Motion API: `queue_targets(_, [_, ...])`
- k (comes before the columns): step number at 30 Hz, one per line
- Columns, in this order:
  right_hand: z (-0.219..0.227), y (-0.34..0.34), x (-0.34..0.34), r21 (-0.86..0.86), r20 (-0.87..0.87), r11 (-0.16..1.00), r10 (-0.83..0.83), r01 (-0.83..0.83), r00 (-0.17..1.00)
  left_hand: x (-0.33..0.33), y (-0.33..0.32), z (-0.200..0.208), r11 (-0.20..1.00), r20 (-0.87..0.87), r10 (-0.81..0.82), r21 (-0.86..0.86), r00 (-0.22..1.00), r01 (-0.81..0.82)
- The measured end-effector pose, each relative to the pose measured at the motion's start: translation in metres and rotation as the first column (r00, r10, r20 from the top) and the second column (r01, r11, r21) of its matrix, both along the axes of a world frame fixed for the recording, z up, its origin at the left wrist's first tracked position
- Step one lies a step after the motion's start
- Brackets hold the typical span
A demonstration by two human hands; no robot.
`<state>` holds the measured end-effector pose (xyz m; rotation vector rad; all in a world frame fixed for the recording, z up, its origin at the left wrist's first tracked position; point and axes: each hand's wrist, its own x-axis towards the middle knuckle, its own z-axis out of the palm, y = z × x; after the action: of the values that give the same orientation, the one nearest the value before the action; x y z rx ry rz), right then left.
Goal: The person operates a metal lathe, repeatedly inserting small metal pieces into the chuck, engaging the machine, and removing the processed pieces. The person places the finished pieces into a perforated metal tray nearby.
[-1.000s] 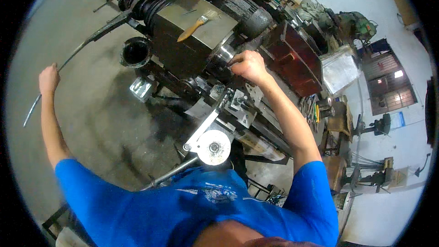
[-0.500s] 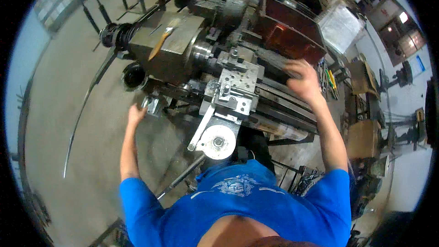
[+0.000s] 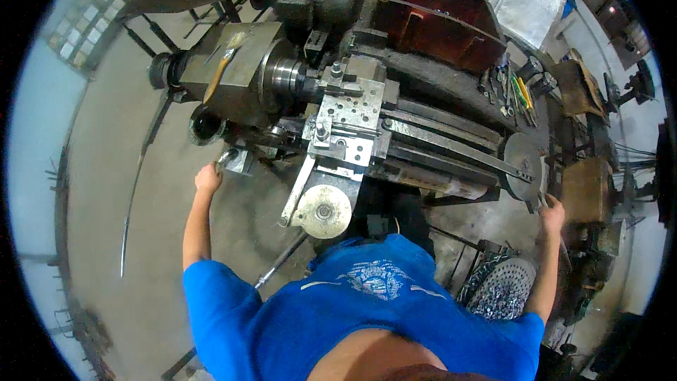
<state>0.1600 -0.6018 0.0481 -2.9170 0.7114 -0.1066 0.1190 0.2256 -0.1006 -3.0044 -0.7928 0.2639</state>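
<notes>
A lathe fills the middle of the view. Left of its carriage, my left hand (image 3: 209, 178) is closed round a small metal handle (image 3: 227, 158) beneath the headstock (image 3: 233, 95). Far to the right, my right hand (image 3: 552, 213) grips the handle (image 3: 543, 189) at the rim of a round grey handwheel (image 3: 523, 162), at the end of the bed rails (image 3: 451, 144). Between my hands stand the steel tool post block (image 3: 350, 109), the chuck (image 3: 289, 75) and a pale round dial (image 3: 324, 212) with a crank lever (image 3: 298, 190).
A wooden-handled brush (image 3: 220, 79) lies on the headstock. Behind the rails is a dark red metal tray (image 3: 441, 32), with several hand tools (image 3: 518, 92) to its right. A perforated pan of metal chips (image 3: 504, 286) sits low at right. A long thin rod (image 3: 134, 204) slants down at left.
My right hand has swung from above the bed, near the red tray, down and right to the handwheel's handle. The left hand stays at its handle; the view has shifted slightly.
</notes>
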Motion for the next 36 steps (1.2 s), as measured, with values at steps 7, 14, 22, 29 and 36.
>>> queue_targets(7, [-0.091, -0.168, -0.040, -0.090, -0.315, 0.981, -0.193, 0.174, 0.929, -0.078, -0.050, 0.061, 0.908, -0.259, -0.043, -0.414, 0.965, -0.071])
queue_targets(14, [-0.116, -0.206, -0.042, -0.294, -0.258, 0.955, -0.127, 0.047, 0.958, -0.122, -0.164, 0.129, 0.318, -0.103, -0.150, -0.947, 0.983, -0.050])
queue_targets(22, [-0.125, -0.145, -0.104, -0.234, -0.160, 0.932, -0.319, 0.278, 0.934, -0.138, -0.198, 0.107, 0.732, -0.291, -0.305, -0.681, 0.907, 0.028])
queue_targets(29, [-0.126, -0.074, -0.137, -0.185, -0.007, 0.916, -0.363, 0.355, 0.932, -0.142, -0.204, 0.095, 0.669, -0.219, -0.181, -0.742, 0.959, -0.043])
queue_targets(36, [-0.127, -0.070, -0.141, -0.196, -0.033, 0.921, -0.350, 0.337, 0.936, -0.139, -0.206, 0.095, 0.624, -0.178, -0.184, -0.781, 0.967, -0.025])
